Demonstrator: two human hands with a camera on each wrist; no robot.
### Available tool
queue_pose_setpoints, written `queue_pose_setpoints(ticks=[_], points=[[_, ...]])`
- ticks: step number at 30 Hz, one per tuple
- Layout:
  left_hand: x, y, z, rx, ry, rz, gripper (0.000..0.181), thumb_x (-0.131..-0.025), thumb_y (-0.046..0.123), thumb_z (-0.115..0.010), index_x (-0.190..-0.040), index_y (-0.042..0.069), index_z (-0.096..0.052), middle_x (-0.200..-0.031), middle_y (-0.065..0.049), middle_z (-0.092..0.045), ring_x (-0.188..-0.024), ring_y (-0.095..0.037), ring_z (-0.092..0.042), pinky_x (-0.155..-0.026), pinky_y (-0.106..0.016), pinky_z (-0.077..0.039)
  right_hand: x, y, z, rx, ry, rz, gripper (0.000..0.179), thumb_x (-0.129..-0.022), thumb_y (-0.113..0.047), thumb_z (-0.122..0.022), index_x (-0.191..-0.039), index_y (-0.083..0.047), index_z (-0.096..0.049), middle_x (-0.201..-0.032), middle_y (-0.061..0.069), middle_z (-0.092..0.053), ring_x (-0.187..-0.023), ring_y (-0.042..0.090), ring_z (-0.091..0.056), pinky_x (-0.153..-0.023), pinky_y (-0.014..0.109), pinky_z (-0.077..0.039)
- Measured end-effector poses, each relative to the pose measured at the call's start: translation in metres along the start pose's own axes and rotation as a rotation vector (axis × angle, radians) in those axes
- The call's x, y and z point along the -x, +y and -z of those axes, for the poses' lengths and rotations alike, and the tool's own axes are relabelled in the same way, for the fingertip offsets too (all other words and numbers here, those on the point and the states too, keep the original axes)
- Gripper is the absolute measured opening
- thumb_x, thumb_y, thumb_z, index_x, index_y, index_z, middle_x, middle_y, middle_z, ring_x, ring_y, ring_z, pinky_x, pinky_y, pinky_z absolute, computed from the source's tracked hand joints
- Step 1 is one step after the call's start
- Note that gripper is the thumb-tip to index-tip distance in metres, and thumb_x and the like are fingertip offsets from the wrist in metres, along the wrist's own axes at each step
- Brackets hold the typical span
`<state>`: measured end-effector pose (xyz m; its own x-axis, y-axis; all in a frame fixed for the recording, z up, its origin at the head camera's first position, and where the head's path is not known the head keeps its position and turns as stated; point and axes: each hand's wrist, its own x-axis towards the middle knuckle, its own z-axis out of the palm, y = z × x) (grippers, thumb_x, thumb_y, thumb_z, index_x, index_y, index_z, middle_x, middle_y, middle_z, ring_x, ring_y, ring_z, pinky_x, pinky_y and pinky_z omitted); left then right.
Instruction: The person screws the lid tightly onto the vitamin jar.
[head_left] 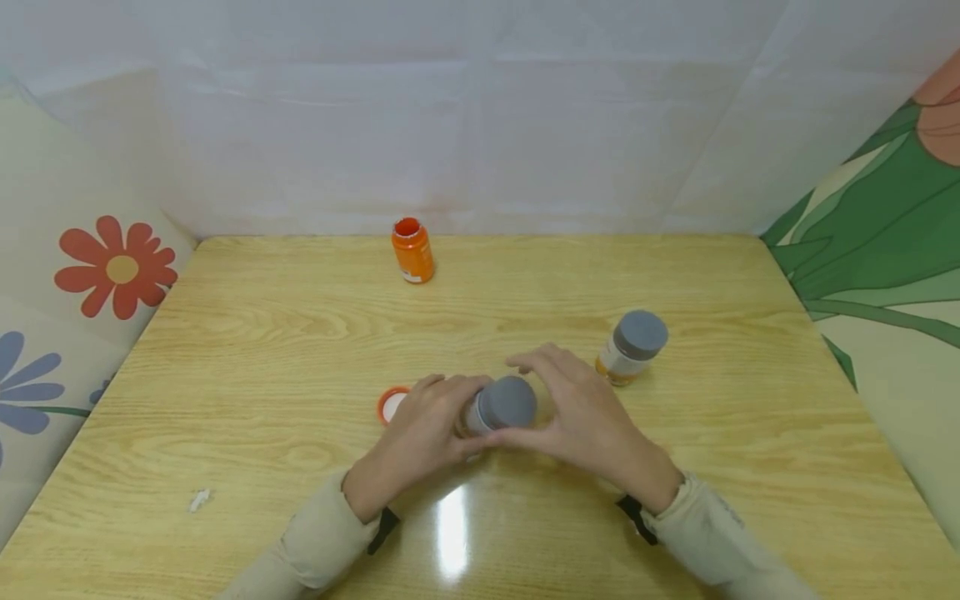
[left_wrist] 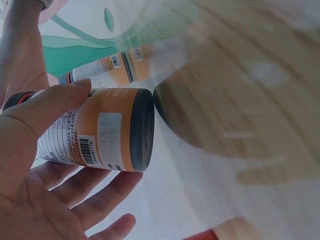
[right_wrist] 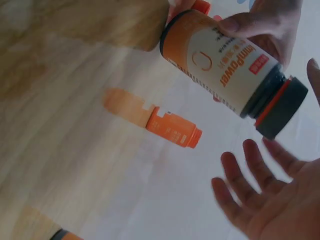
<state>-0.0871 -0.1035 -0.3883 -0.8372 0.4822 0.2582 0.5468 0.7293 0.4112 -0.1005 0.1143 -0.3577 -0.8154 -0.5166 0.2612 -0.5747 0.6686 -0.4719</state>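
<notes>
My left hand [head_left: 427, 429] grips a supplement bottle [right_wrist: 215, 60] with an orange and white label, thumb on one side and fingers on the other. Its dark grey cap [head_left: 508, 403] faces up, and an orange-red ring shows just under it in the right wrist view. In the left wrist view, the bottle's base [left_wrist: 144, 131] is close over the table. My right hand [head_left: 585, 417] is spread around the cap, its fingers extended and apart from it in the right wrist view. Partly behind my left hand lies an orange lid [head_left: 392, 405], white inside.
A second grey-capped bottle [head_left: 632, 346] stands to the right, beyond my right hand. An uncapped orange bottle [head_left: 413, 252] is near the back edge of the wooden table [head_left: 300, 317]. A small white scrap [head_left: 199, 500] lies at the front left. A white sheet [head_left: 480, 125] hangs behind.
</notes>
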Motion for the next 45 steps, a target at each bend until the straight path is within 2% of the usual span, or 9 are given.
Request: queue_pose_setpoints(ticks=[3,6,10,13,22,34,41,45], points=[[0.000,-0.001,-0.001,0.002,0.004,0.000,0.060,-0.073,0.040,-0.087,-0.121,0.013,-0.064,-0.110,-0.001,-0.074,-0.097,-0.017,-0.070,-0.099,-0.052,-0.051,0.001,0.001,0.006,-0.036,-0.035,0.059,0.075,-0.073,-0.058,-0.079,-0.134,-0.018,-0.059,-0.135,0.001,-0.059,-0.124,0.022,-0.057,-0.102,0.046,-0.051],[0.000,-0.002,-0.001,0.008,0.009,-0.001,0.063,-0.070,0.036,-0.089,-0.123,0.012,-0.064,-0.109,-0.002,-0.074,-0.097,-0.018,-0.070,-0.099,-0.052,-0.051,0.001,0.003,0.011,-0.065,-0.059,0.150,0.068,-0.077,-0.048,-0.081,-0.135,-0.021,-0.059,-0.143,0.003,-0.055,-0.131,0.024,-0.053,-0.106,0.050,-0.048],[0.000,-0.003,0.000,0.017,0.001,0.001,0.064,-0.070,0.036,-0.089,-0.124,0.013,-0.063,-0.110,-0.001,-0.074,-0.097,-0.017,-0.070,-0.099,-0.052,-0.051,0.001,0.006,0.013,-0.057,-0.065,0.249,0.063,-0.078,-0.034,-0.083,-0.135,-0.020,-0.060,-0.141,0.004,-0.057,-0.130,0.025,-0.054,-0.106,0.049,-0.048],[0.000,-0.003,0.000,0.022,-0.006,0.001,0.064,-0.071,0.035,-0.089,-0.124,0.012,-0.063,-0.111,-0.002,-0.074,-0.097,-0.018,-0.070,-0.099,-0.053,-0.051,0.001,0.007,0.011,-0.046,-0.048,0.273,0.060,-0.077,-0.030,-0.084,-0.131,-0.016,-0.062,-0.135,0.004,-0.062,-0.126,0.024,-0.057,-0.104,0.048,-0.049],[0.000,-0.003,-0.001,0.017,0.004,0.007,0.064,-0.069,0.037,-0.090,-0.123,0.012,-0.064,-0.110,-0.002,-0.074,-0.097,-0.017,-0.070,-0.099,-0.053,-0.051,-0.002,0.004,0.005,-0.019,0.020,0.199,0.057,-0.077,-0.048,-0.081,-0.123,-0.018,-0.065,-0.123,0.000,-0.066,-0.113,0.017,-0.063,-0.096,0.041,-0.054],[0.000,-0.003,-0.002,0.013,0.010,-0.012,0.055,-0.075,0.039,-0.086,-0.120,0.015,-0.064,-0.109,0.001,-0.074,-0.096,-0.015,-0.069,-0.098,-0.052,-0.050,-0.003,0.004,0.000,0.023,0.110,0.150,0.062,-0.075,-0.060,-0.077,-0.113,-0.012,-0.068,-0.108,0.000,-0.071,-0.098,0.015,-0.067,-0.084,0.033,-0.057],[0.000,-0.002,-0.001,0.012,0.014,-0.019,0.050,-0.082,0.043,-0.080,-0.119,0.014,-0.064,-0.109,0.003,-0.074,-0.092,-0.013,-0.069,-0.098,-0.051,-0.051,-0.005,0.003,-0.002,0.029,0.100,0.118,0.065,-0.074,-0.064,-0.076,-0.112,-0.012,-0.067,-0.104,0.000,-0.071,-0.095,0.015,-0.066,-0.080,0.031,-0.057],[0.000,-0.002,-0.001,0.009,0.009,-0.009,0.053,-0.080,0.045,-0.080,-0.120,0.013,-0.064,-0.109,0.002,-0.074,-0.093,-0.014,-0.069,-0.099,-0.051,-0.050,-0.004,0.003,-0.002,0.006,0.056,0.116,0.068,-0.074,-0.062,-0.077,-0.119,-0.012,-0.065,-0.115,0.002,-0.069,-0.105,0.017,-0.066,-0.088,0.035,-0.057]])
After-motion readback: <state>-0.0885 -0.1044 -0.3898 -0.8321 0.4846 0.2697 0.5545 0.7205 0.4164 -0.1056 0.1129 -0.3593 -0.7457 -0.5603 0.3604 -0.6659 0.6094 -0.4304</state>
